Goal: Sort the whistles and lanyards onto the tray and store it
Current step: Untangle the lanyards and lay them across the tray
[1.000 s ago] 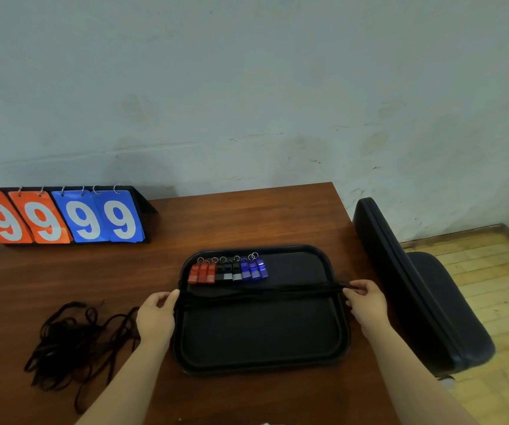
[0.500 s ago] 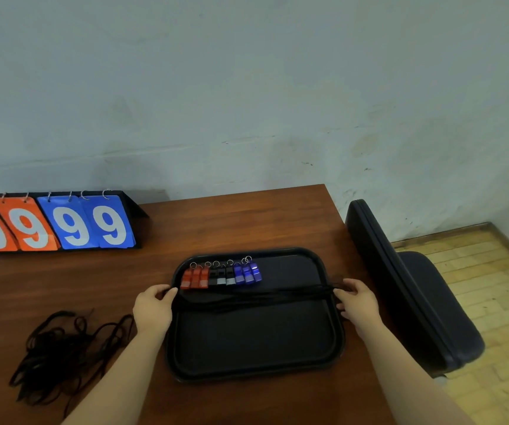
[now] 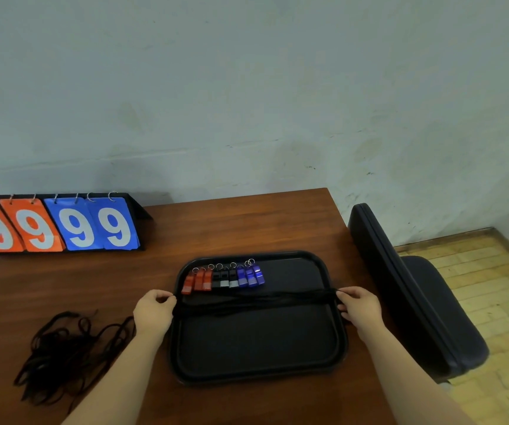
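Desk (image 3: 247, 222) dark wood by pale wall (image 3: 247, 87); left hand (image 3: 153, 312), right hand (image 3: 360, 306) pinching lanyards (image 3: 256, 300) across tray (image 3: 256, 338)

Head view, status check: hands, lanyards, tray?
left grip and right grip each pinch an end of the lanyard bundle, stretched across the tray. Nine whistles lined at far edge. Loose lanyards piled on table.

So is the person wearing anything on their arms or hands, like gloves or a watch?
No. The left arm and right arm are bare to the picture's edge, no sleeves showing. The left grip and right grip are plain bare hands: no gloves, watch, bracelets or rings that I can see.
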A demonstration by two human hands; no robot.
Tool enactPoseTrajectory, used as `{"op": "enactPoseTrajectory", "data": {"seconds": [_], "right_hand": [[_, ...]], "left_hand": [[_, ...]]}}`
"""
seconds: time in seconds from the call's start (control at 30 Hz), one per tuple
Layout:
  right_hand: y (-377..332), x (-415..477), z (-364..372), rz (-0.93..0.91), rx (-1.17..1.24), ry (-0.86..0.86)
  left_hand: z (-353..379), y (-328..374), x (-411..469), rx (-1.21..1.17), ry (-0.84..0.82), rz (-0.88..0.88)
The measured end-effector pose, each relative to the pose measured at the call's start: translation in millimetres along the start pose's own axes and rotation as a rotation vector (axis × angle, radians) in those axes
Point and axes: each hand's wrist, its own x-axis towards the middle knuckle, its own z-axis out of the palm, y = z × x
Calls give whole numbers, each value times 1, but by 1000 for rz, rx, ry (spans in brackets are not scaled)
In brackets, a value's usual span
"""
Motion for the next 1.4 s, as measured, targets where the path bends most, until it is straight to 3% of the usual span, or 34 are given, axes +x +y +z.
{"op": "enactPoseTrajectory", "data": {"seconds": [0.3,0.57,0.93,1.07,1.4], "right_hand": [[1,4,1,17,37,-17],[-4,2,3,-11,-29,-17],[-20,-19,15,-355,-742,198],[-30,-35,42,-549,-816,62],[-46,-81,124,-852,-981,-518]], "left_hand": [[-8,-8,-3,-273,-49,-178],[-9,0,-9,-97,-149,-62],[-13,-6,-11,298,-143,315],[-14,-10,-13,307,-169,361],[-7,-11,-4,311,-97,355]]}}
